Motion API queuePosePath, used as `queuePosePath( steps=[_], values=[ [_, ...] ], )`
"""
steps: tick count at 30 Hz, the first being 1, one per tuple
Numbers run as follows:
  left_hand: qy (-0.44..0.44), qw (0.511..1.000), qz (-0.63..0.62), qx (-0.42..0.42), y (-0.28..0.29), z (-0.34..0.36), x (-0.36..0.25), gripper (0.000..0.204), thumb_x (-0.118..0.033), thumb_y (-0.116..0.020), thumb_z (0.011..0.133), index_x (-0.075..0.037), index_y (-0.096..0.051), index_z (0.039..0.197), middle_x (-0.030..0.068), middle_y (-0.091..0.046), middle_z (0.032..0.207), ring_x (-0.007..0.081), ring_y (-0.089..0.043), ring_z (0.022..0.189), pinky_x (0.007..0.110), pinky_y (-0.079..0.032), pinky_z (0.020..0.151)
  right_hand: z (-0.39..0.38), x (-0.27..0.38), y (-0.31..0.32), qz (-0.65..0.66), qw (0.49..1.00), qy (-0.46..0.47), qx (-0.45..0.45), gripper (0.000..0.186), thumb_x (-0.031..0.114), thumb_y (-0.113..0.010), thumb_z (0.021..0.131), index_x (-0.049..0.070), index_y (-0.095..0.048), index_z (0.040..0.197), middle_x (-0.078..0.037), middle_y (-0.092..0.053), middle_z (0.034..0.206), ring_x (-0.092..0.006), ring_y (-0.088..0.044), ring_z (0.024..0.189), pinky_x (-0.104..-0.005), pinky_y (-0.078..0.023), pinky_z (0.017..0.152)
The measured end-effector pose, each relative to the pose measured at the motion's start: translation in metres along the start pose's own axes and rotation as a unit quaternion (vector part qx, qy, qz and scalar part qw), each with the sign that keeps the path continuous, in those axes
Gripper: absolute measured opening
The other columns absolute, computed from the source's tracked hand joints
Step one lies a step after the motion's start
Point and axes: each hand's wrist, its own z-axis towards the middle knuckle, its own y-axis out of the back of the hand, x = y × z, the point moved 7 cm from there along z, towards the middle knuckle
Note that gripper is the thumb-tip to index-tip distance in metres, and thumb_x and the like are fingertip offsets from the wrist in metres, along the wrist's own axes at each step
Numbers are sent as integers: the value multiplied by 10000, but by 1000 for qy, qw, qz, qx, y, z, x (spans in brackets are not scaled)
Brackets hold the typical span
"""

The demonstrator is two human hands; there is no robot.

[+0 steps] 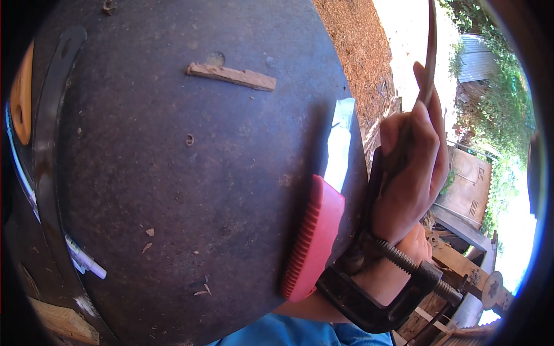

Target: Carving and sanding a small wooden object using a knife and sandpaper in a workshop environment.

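My right hand [412, 153] is beyond the table's right edge, its fingers closed on a thin wooden strip [431, 40] that points away from me. A forearm crosses behind the black C-clamp [378, 323] from the lower left. The part of my left hand [415, 243] by the clamp screw shows no clear fingers. On the dark table [144, 190], close to the right hand, lies a knife-like tool [317, 230] with a ribbed red handle and a bright flat blade. A short piece of wood [231, 76] rests farther away on the tabletop.
At the left lie a long flat metal bar [49, 132], an orange handle [22, 98] and a pen [85, 259]. A wood block [63, 323] sits at the lower left. Shavings dot the tabletop. Sawdust [358, 52] covers the ground beyond, and timber [461, 259] stands at the right.
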Motion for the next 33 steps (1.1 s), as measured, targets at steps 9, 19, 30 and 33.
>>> queuePosePath(
  steps=[9, 19, 30, 33],
  values=[
    [8, 1000, 9, -6, -2, -1, -8, 123, -133, -714, 748, -29, -666, 791, 54, -588, 700, 195, -560, 671, 343, -418, 661, 7, -19, 18, 137, 989, -26, -58, 459, 241, -463, 1097, 33, -471, 1506, 16, -600, 854, 2, -383, 521, -150, -315, 458],
    [-32, 999, -40, 6, 45, 18, -19, 141, -133, -735, 746, -36, -665, 820, 46, -573, 684, 175, -564, 632, 331, -412, 609, 1, -35, 24, 569, 814, -103, 56, 511, 197, -423, 1110, -49, -339, 1550, 62, -560, 838, -100, -396, 734, -302, -313, 729],
    [-101, 992, -45, 62, 68, 38, -30, 123, -80, -743, 825, -41, -675, 919, 47, -597, 732, 177, -591, 608, 311, -426, 551, -49, -12, 128, 638, 763, -87, -52, 512, 277, -371, 1130, -13, -367, 1552, 92, -488, 760, -87, -379, 713, -288, -362, 736],
    [-69, 996, -45, 18, 72, 39, -26, 155, 8, -716, 890, -23, -678, 1037, 85, -689, 831, 223, -623, 634, 348, -503, 593, -66, -3, 145, 605, 791, -53, -76, 522, 256, -346, 1126, -23, -331, 1567, 131, -505, 756, -84, -307, 696, -278, -278, 684]
  ],
)
